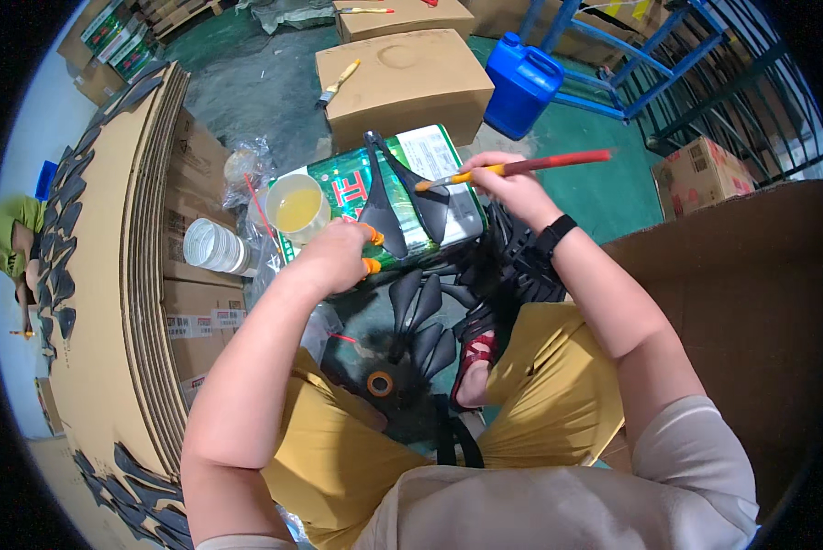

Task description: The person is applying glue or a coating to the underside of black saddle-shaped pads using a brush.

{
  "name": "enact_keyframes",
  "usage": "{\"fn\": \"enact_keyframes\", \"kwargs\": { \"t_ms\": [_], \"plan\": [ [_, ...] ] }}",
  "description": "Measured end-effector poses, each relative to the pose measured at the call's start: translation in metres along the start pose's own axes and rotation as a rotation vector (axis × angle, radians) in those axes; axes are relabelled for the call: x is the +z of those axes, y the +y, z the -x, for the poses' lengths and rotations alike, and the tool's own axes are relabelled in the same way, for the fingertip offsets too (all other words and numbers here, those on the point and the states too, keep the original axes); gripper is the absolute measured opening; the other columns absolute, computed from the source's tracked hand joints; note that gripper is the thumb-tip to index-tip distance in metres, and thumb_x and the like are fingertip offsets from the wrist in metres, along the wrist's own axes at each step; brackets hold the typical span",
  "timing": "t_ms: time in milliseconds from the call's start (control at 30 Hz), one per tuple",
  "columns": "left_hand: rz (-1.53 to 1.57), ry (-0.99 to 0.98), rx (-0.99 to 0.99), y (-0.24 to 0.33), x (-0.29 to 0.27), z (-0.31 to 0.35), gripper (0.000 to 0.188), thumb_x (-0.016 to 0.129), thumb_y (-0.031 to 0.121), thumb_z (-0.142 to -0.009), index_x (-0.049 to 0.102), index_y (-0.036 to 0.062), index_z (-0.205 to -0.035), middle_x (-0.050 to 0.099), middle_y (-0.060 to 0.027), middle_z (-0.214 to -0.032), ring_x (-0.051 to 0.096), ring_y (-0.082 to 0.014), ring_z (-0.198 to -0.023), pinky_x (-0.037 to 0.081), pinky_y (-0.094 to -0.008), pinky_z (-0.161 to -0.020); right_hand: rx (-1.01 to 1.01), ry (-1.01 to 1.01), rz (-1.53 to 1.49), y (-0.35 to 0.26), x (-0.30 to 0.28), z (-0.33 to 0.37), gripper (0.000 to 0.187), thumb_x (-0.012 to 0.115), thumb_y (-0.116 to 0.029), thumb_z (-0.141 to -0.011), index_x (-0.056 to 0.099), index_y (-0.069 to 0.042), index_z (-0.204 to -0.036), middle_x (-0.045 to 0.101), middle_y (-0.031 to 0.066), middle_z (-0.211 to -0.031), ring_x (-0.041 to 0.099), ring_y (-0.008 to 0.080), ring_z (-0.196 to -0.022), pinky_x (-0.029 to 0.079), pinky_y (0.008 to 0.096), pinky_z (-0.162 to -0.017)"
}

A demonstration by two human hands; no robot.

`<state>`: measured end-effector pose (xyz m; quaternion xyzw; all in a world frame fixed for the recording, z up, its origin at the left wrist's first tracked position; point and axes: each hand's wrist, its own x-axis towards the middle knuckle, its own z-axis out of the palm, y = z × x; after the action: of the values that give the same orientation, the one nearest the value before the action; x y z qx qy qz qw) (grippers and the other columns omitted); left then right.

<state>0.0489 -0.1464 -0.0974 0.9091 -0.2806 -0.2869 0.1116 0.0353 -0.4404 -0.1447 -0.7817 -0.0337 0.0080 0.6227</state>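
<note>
My right hand grips a paintbrush with a red and yellow handle. Its bristles meet the right one of two black leaf-shaped pieces, which lie side by side on a green and white box-shaped tin. Orange covers sit on two fingertips of my left hand. Those fingertips are apart, at the lower left edge of the other black leaf-shaped piece. Just beyond that hand stands a white cup of yellowish liquid, on the tin's left side.
Stacked cardboard sheets with black pieces rise at left, near white stacked cups. Ahead are a cardboard box with another brush on it and a blue jerrycan. More black pieces and a tape roll lie below.
</note>
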Motion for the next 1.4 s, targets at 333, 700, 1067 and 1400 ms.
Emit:
{"fn": "enact_keyframes", "kwargs": {
  "t_ms": [333, 700, 1067, 1400],
  "plan": [
    [-0.059, 0.092, 0.024, -0.004, 0.027, -0.023, 0.040, 0.063, 0.009, -0.077, 0.062, 0.0038, -0.117, 0.063, -0.0165, -0.112, 0.053, -0.0306, -0.114, 0.046, -0.0388, -0.096, 0.111, -0.222, 0.224, -0.011, -0.003, 0.005, 0.020, 0.057, -0.017, -0.083, 0.069, -0.002, -0.086, 0.064, 0.0036, -0.075, 0.058, 0.0105, -0.071, 0.046, 0.0252, -0.062],
    [-0.046, 0.081, 0.004, -0.006, 0.023, -0.025, 0.041, 0.063, 0.010, -0.078, 0.062, 0.0055, -0.118, 0.062, -0.0183, -0.111, 0.053, -0.0306, -0.114, 0.046, -0.0392, -0.096, -0.143, -0.072, 0.387, -0.011, 0.028, -0.013, 0.023, 0.057, -0.022, -0.089, 0.067, -0.001, -0.091, 0.064, 0.0088, -0.076, 0.059, 0.0164, -0.069, 0.046, 0.0308, -0.064],
    [0.002, 0.030, -0.031, -0.021, 0.031, -0.034, 0.045, 0.063, 0.010, -0.079, 0.059, 0.0097, -0.123, 0.057, -0.0201, -0.118, 0.053, -0.0318, -0.116, 0.044, -0.0387, -0.097, 0.060, -0.149, 0.244, -0.019, 0.008, 0.017, 0.020, 0.057, -0.018, -0.083, 0.067, -0.001, -0.080, 0.064, 0.0053, -0.069, 0.058, 0.0106, -0.063, 0.046, 0.0273, -0.060],
    [0.006, 0.039, 0.024, -0.027, 0.034, -0.040, 0.044, 0.062, 0.008, -0.078, 0.059, 0.0061, -0.123, 0.058, -0.0207, -0.118, 0.054, -0.0332, -0.114, 0.044, -0.0395, -0.097, -0.093, -0.304, 0.343, -0.009, 0.002, 0.029, 0.017, 0.056, -0.013, -0.084, 0.065, 0.001, -0.084, 0.066, 0.0081, -0.077, 0.061, 0.0161, -0.074, 0.048, 0.0300, -0.069]
  ]
}}
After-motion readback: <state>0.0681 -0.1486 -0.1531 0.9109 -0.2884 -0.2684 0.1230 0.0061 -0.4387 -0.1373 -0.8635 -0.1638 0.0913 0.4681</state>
